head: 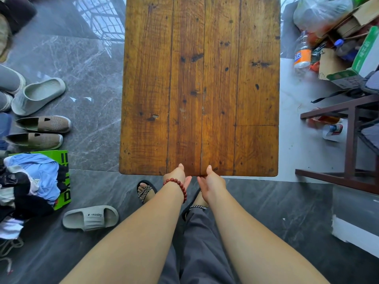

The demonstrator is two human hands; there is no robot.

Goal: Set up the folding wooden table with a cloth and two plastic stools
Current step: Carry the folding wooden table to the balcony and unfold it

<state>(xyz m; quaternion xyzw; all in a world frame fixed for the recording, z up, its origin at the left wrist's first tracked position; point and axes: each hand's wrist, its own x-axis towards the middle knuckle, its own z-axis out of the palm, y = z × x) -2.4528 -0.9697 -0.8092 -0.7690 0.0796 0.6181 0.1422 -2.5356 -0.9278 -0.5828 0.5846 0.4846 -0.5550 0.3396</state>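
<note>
wooden table: worn orange-brown planks, dark knots, standing on grey floor | left hand, right hand: side by side at its near edge's middle, thumbs on top, both grips clamped on that edge

Grey marble floor reflects a window grille; shoes lie left, a dark chair frame right.

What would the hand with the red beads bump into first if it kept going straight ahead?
The left hand grips the near edge of the wooden table, so the table comes first. Its thumb would slide over bare boards, free as far as the picture shows; what lies underneath is hidden.
</note>
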